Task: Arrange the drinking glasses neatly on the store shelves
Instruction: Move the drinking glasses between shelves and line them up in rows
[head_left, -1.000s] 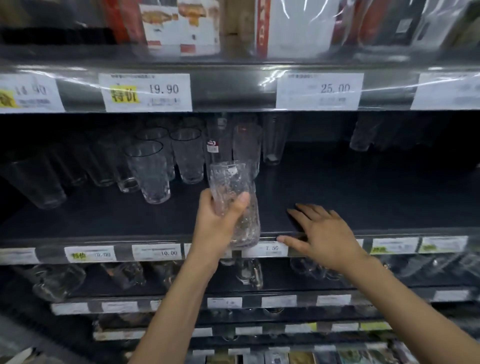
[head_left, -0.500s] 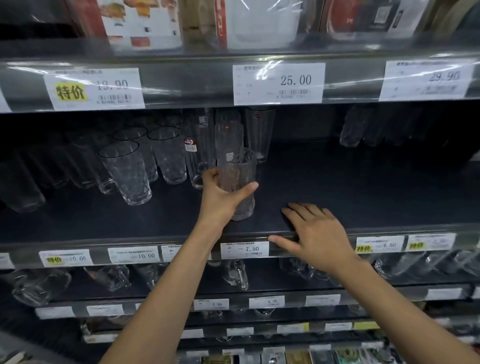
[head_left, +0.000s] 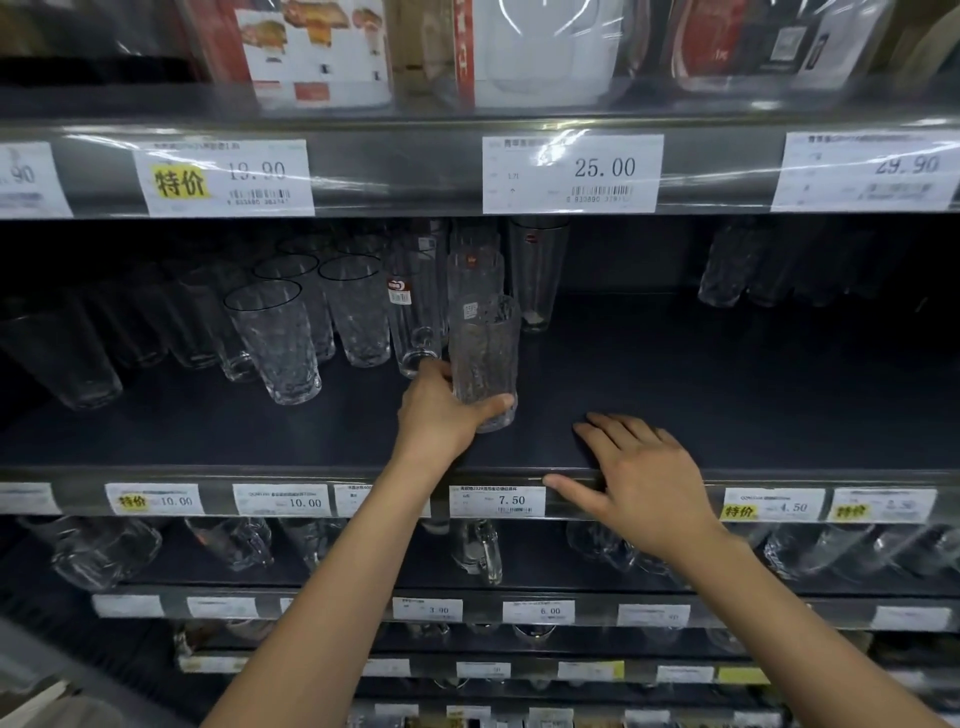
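My left hand (head_left: 441, 415) grips the lower part of a clear textured drinking glass (head_left: 485, 353), which stands upright on the dark middle shelf (head_left: 727, 395). Right behind it stands a row of taller glasses (head_left: 475, 275). To the left are several textured tumblers (head_left: 275, 340) and smooth glasses (head_left: 415, 312). My right hand (head_left: 639, 483) lies flat, fingers spread, on the shelf's front edge, holding nothing.
A few glasses (head_left: 727, 270) stand at the back right of the shelf. Price tags (head_left: 497, 501) line the shelf edges. Boxed goods (head_left: 317, 52) sit on the shelf above, and glass mugs (head_left: 480, 553) fill the shelf below.
My left hand has carried the glass up from the shelf's front edge, back into the shelf, and set it upright in front of the tall glasses. The right hand has stayed in place.
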